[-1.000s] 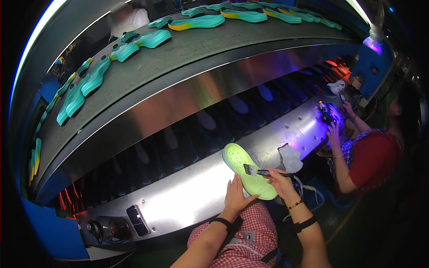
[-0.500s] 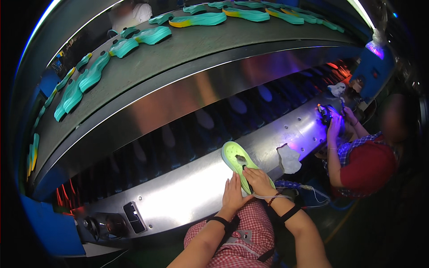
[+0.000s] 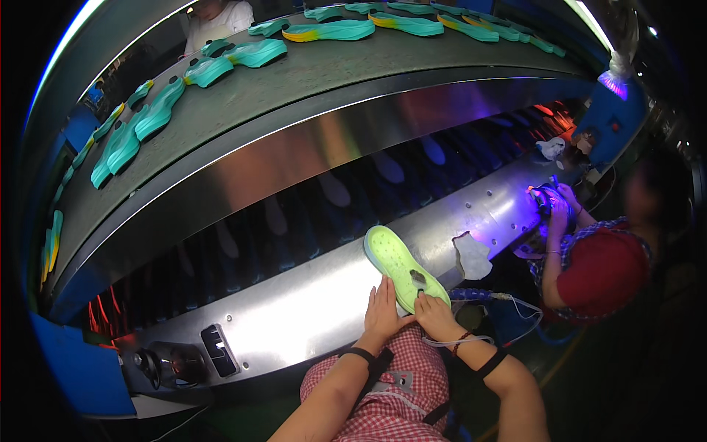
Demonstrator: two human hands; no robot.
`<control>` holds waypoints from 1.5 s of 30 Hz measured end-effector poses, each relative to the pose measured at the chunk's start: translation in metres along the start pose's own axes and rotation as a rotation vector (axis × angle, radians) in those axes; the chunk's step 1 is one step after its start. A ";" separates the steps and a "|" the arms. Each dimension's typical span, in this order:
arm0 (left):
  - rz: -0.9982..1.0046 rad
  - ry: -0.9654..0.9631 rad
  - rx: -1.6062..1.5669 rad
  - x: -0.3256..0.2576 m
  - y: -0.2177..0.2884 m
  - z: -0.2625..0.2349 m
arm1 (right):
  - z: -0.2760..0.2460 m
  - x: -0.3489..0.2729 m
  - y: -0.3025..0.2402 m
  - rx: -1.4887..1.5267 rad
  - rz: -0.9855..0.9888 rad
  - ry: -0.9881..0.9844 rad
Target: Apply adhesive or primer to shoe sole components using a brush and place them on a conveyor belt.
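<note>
A lime-green shoe sole (image 3: 388,253) lies on the metal ledge in front of me, its toe end pointing away. My left hand (image 3: 381,310) rests along the sole's left edge, fingers stretched out and thumb reaching toward the heel. In my right hand (image 3: 436,317) is a small flat brush (image 3: 418,278), its pale bristles against the sole's inner face near the heel. The fingers are closed round its dark handle, which is mostly hidden. A thin clear tube (image 3: 460,342) runs by the right wrist.
Teal-and-yellow soles (image 3: 329,31) line a belt (image 3: 309,70) above. Dark soles sit in the slot (image 3: 309,214) beneath. A torn white sheet (image 3: 472,256) and blue hose (image 3: 471,294) lie right. A co-worker (image 3: 600,272) handles a dark item. A dark jug (image 3: 173,365) stands left.
The brush and my right hand have moved from the sole's middle toward the heel. My left hand stays by the left edge, and the sole has shifted slightly.
</note>
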State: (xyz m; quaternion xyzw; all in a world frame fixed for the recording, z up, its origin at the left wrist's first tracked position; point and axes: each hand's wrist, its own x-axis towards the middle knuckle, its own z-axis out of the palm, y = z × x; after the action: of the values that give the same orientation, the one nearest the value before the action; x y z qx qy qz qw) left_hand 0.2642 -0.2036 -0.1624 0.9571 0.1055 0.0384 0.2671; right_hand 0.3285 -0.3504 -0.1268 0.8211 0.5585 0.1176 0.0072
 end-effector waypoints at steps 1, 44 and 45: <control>0.006 0.013 -0.010 0.000 0.001 0.001 | -0.004 -0.005 0.000 0.014 0.026 -0.043; -0.551 -0.318 -0.929 -0.024 -0.011 0.028 | -0.015 -0.053 -0.005 0.299 0.144 0.206; -0.551 -0.319 -0.929 -0.020 0.000 0.011 | -0.011 -0.056 -0.005 0.291 0.151 0.181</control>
State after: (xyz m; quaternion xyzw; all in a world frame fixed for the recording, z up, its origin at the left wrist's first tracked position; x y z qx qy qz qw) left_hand 0.2462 -0.2137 -0.1716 0.6701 0.2817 -0.1355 0.6732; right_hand 0.3017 -0.4013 -0.1269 0.8392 0.5047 0.1091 -0.1707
